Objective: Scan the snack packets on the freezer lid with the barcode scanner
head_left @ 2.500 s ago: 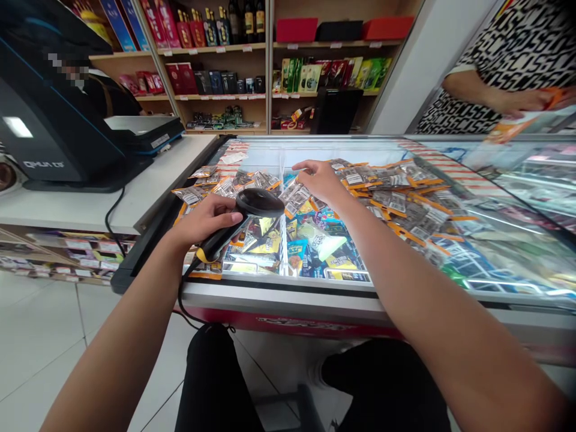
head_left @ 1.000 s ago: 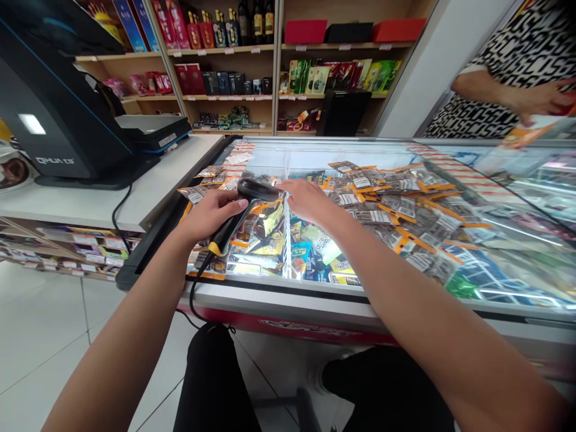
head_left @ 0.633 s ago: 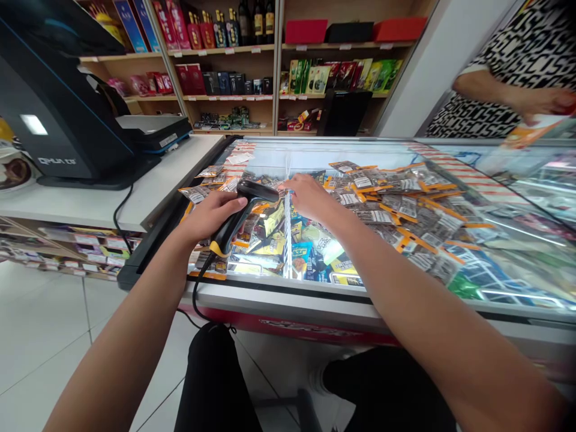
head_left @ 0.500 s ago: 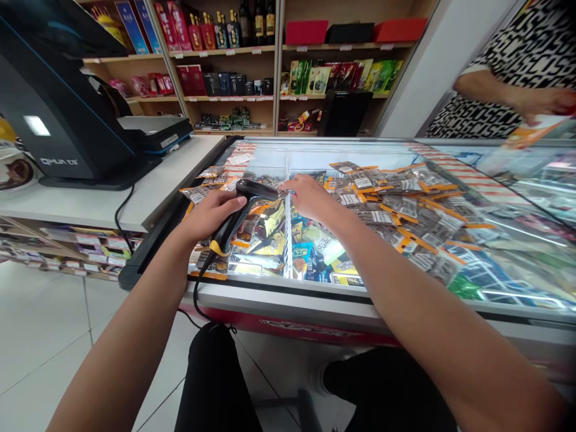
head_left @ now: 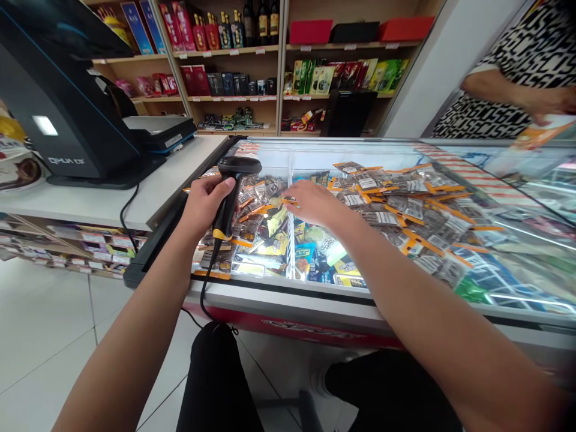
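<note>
My left hand [head_left: 204, 204] is wrapped round the handle of a black and yellow barcode scanner [head_left: 227, 207], its head raised over the glass top. A black cable runs down from the handle past the front edge. My right hand [head_left: 312, 204] is just right of the scanner, fingers pointing left. Its fingertips are closed on the orange edge of a small snack packet [head_left: 288, 201]; the thumb side is partly hidden. Beneath the scanner lie several clear packets with orange edges. A larger heap of the same packets [head_left: 405, 201] covers the glass to the right of my right hand.
The packets lie on a glass-topped chest freezer [head_left: 265, 288] with coloured bags inside. A checkout terminal [head_left: 67, 120] and a scale [head_left: 159, 129] stand on the counter at left. Goods fill the shelves [head_left: 229, 99] behind. At right, a person's hand [head_left: 546, 105] holds an orange and white package.
My left hand has turned the scanner more upright and shifted its head left, away from my right hand. My right hand has moved slightly right and down, showing the packet's orange edge at its fingertips.
</note>
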`<state>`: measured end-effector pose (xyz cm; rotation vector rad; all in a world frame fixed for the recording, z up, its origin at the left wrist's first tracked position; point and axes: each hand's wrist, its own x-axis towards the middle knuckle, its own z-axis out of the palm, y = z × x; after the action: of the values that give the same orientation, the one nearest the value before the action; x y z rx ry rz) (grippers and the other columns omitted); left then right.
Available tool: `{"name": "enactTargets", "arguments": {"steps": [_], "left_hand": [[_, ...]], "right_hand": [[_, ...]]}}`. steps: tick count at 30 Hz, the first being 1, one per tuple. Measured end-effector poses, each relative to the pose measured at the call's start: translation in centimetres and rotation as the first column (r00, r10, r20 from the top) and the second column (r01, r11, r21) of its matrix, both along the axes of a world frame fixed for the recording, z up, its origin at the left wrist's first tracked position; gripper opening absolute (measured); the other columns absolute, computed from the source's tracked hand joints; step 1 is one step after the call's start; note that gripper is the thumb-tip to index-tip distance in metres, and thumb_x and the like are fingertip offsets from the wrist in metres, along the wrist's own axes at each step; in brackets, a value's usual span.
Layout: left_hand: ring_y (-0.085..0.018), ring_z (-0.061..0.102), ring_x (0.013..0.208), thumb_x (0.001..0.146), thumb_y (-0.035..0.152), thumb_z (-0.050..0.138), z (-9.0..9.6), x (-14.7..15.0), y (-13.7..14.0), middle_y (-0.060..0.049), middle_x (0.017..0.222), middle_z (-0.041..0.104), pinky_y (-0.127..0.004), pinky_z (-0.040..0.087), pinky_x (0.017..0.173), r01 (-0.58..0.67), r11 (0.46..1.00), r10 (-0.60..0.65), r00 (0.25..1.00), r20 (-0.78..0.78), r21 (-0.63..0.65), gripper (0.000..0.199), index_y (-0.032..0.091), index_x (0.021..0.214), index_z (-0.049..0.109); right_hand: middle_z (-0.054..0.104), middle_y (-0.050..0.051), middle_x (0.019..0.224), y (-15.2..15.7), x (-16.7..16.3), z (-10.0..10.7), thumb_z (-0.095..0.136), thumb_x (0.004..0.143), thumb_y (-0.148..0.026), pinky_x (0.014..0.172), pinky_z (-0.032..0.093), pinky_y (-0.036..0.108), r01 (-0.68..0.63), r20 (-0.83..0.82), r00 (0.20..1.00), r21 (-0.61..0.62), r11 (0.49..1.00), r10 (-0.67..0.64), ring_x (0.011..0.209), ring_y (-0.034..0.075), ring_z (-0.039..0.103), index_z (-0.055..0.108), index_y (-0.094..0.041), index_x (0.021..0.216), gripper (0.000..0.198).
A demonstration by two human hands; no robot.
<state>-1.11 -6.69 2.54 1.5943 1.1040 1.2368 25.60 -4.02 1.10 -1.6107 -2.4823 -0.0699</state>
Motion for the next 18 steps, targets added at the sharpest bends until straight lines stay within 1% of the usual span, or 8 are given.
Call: {"name": "enactTargets", "arguments": {"steps": [2,4,7,9,12,14,16,18], "left_hand": [[-0.015,0.058,0.04,0.089,0.053,0.064,0.0,-0.1,0.1,-0.002,0.059,0.068,-0.025,0.047,0.036,-0.022,0.999,0.021,1.0,0.019,0.023,0.033,0.022,0.079,0.058],[-0.015,0.059,0.04,0.089,0.054,0.064,0.0,-0.2,0.1,-0.002,0.06,0.068,-0.025,0.047,0.037,-0.025,0.999,0.024,0.999,0.028,0.033,0.033,0.022,0.08,0.059],[-0.014,0.059,0.042,0.09,0.054,0.064,-0.1,-0.2,0.2,-0.001,0.061,0.068,-0.024,0.048,0.039,-0.013,0.999,0.013,1.0,0.014,0.032,0.034,0.023,0.08,0.058],[-0.014,0.06,0.042,0.091,0.054,0.064,-0.1,-0.2,0.2,-0.002,0.062,0.068,-0.025,0.049,0.04,-0.009,1.0,0.009,1.0,0.0,0.028,0.034,0.022,0.079,0.058],[-0.014,0.06,0.042,0.091,0.054,0.064,0.0,-0.1,0.1,-0.002,0.062,0.068,-0.025,0.049,0.039,-0.008,1.0,0.008,1.0,-0.006,0.023,0.034,0.022,0.08,0.059],[-0.014,0.059,0.041,0.09,0.056,0.065,0.0,0.0,0.0,-0.002,0.061,0.068,-0.024,0.048,0.038,-0.01,1.0,0.01,1.0,-0.002,0.021,0.035,0.023,0.081,0.058],[-0.014,0.058,0.041,0.089,0.057,0.066,0.0,0.0,0.0,-0.001,0.061,0.068,-0.024,0.047,0.037,-0.014,1.0,0.014,1.0,0.001,0.023,0.035,0.023,0.081,0.058],[-0.014,0.058,0.04,0.089,0.056,0.066,0.0,0.0,0.0,-0.001,0.061,0.068,-0.024,0.046,0.036,-0.015,1.0,0.015,1.0,0.004,0.027,0.035,0.023,0.081,0.058]], "right_hand": [[0.071,0.018,0.132,0.0,0.0,-0.1,0.054,0.103,-0.029,0.103,0.051,0.052,0.027,0.041,0.999,-0.021,0.999,-0.026,0.126,0.038,0.061,0.077,-0.019,0.128,0.035],[0.074,0.021,0.123,0.3,0.6,-0.1,0.057,0.102,-0.03,0.099,0.052,0.054,0.133,0.045,0.99,0.01,0.991,-0.134,0.124,0.042,0.06,0.081,-0.016,0.114,0.03],[0.076,0.024,0.109,1.0,2.5,-0.5,0.065,0.097,-0.034,0.103,0.047,0.061,0.298,0.043,0.953,0.051,0.953,-0.3,0.126,0.047,0.058,0.083,-0.015,0.101,0.026],[0.076,0.022,0.103,1.3,3.5,-0.8,0.068,0.096,-0.036,0.11,0.04,0.064,0.334,0.045,0.94,0.097,0.938,-0.339,0.123,0.045,0.06,0.083,-0.016,0.097,0.024],[0.077,0.018,0.107,1.0,2.9,-0.5,0.066,0.098,-0.038,0.119,0.03,0.066,0.297,-0.012,0.954,0.188,0.936,-0.301,0.12,0.041,0.064,0.083,-0.02,0.102,0.026],[0.076,0.017,0.114,0.1,1.1,-0.1,0.061,0.102,-0.038,0.117,0.035,0.062,0.26,-0.115,0.964,0.185,0.948,-0.241,0.12,0.04,0.065,0.081,-0.02,0.11,0.028],[0.078,0.016,0.117,-0.8,-1.3,0.2,0.058,0.105,-0.037,0.106,0.047,0.051,0.207,-0.259,0.948,0.06,0.976,-0.185,0.115,0.036,0.068,0.077,-0.019,0.12,0.03],[0.079,0.014,0.118,-1.3,-3.6,-0.1,0.058,0.107,-0.038,0.093,0.054,0.043,0.119,-0.391,0.91,-0.078,0.99,-0.14,0.11,0.033,0.071,0.069,-0.019,0.135,0.036]]}}
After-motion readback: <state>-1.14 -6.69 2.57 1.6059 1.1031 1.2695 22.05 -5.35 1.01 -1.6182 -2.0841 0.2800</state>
